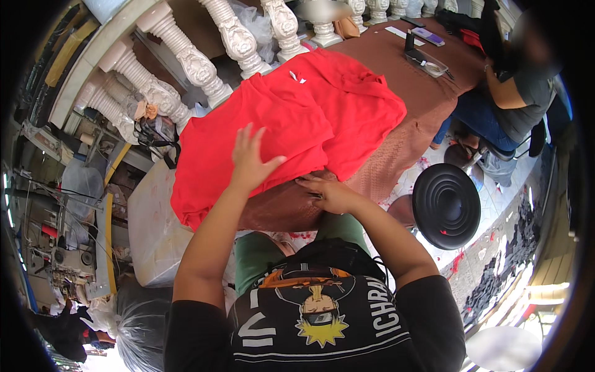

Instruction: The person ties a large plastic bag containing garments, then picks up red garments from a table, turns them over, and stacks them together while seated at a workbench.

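Observation:
A red garment point(266, 111) lies spread in loose folds over a table draped with a brown cloth point(384, 180). A small white tag point(297, 77) shows near its far edge. My left hand point(251, 162) is open over the garment's left part, fingers spread and thumb pointing right. At the garment's near edge, my right hand point(334, 194) is closed, its index finger reaching left along the hem. Something small and dark shows at its curled fingers, too little of it to name.
White balusters point(232, 40) line the table's far side. At the far right lie a phone point(427, 36) and a clear tray point(427, 63). A person in dark clothes point(527, 93) sits right, beyond a round black stool point(446, 206). A plastic-wrapped block point(155, 223) stands left.

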{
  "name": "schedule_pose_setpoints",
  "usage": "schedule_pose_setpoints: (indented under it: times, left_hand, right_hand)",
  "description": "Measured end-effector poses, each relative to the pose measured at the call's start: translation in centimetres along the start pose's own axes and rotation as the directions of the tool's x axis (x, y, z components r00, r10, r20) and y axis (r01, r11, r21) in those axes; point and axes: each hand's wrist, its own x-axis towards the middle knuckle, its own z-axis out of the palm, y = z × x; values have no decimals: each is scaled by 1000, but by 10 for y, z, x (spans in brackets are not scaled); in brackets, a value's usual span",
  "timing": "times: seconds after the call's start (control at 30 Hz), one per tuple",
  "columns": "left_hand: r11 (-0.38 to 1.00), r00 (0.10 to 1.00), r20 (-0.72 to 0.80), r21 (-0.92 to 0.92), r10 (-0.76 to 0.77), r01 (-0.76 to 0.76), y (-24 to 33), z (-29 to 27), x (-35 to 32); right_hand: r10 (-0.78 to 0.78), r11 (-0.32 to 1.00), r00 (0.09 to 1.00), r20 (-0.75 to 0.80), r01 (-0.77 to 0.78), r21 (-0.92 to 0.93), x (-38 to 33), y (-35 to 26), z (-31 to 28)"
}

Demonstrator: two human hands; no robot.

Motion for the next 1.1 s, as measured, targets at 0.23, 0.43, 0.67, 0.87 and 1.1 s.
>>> schedule_pose_setpoints:
  times: [0.23, 0.43, 0.67, 0.87, 1.1]
  left_hand:
    - [995, 894, 442, 18, 77, -94, 43, 38, 27]
    - [991, 962, 238, -61, 133, -122, 39, 54, 13]
    - [953, 964, 214, -289, 157, -91, 36, 50, 15]
    - [278, 774, -142, -881, 616, -383, 77, -100, 81]
    - [-406, 743, -391, -897, 543, -174, 141, -192, 74]
  right_hand:
    - [86, 993, 972, 219, -101, 57, -13, -15, -58]
    - [212, 976, 967, -143, -202, 86, 13, -17, -145]
    - [217, 784, 618, -755, -572, -242, 69, 104, -110]
    - [225, 803, 605, -763, -559, -207, 59, 102, -108]
    - [167, 828, 606, -778, -515, -223, 65, 101, -105]
